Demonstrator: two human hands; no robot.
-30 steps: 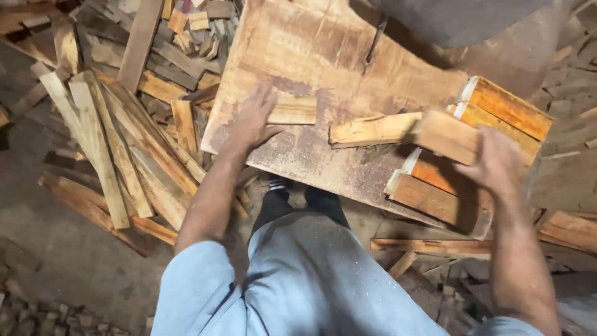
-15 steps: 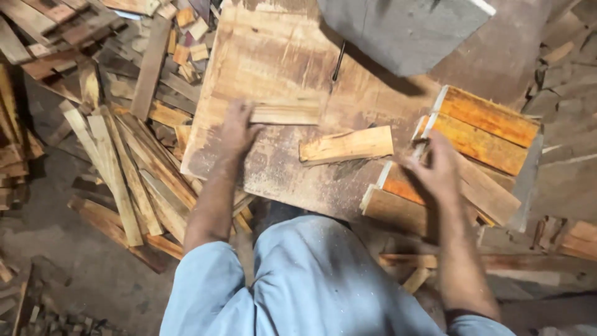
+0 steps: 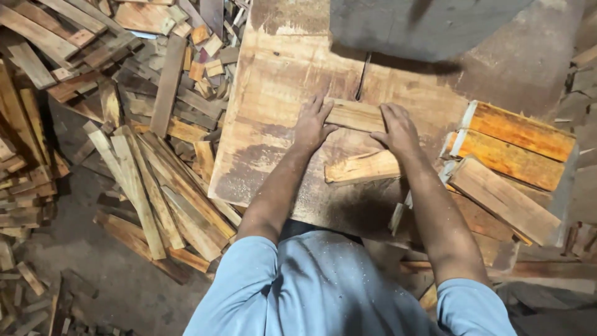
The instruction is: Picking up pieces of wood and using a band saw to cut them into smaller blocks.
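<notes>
A short pale wood block (image 3: 354, 114) lies across the worn wooden table (image 3: 273, 81). My left hand (image 3: 314, 124) presses on its left end with fingers spread. On the block's right end rests my right hand (image 3: 398, 129), palm down. A second, rougher wood piece (image 3: 362, 167) sits just below the block, under my right wrist. A thin slot (image 3: 363, 76) in the table runs away from the block toward a grey metal cover (image 3: 423, 28).
Stacked orange-edged wood blocks (image 3: 507, 158) stand at the table's right edge. A large heap of wood strips and offcuts (image 3: 143, 143) covers the floor on the left, with more scraps (image 3: 25, 186) at the far left.
My right hand left the stacked blocks on the right and came over to the small block. The left hand stayed on that block, and the view shifted closer over the table.
</notes>
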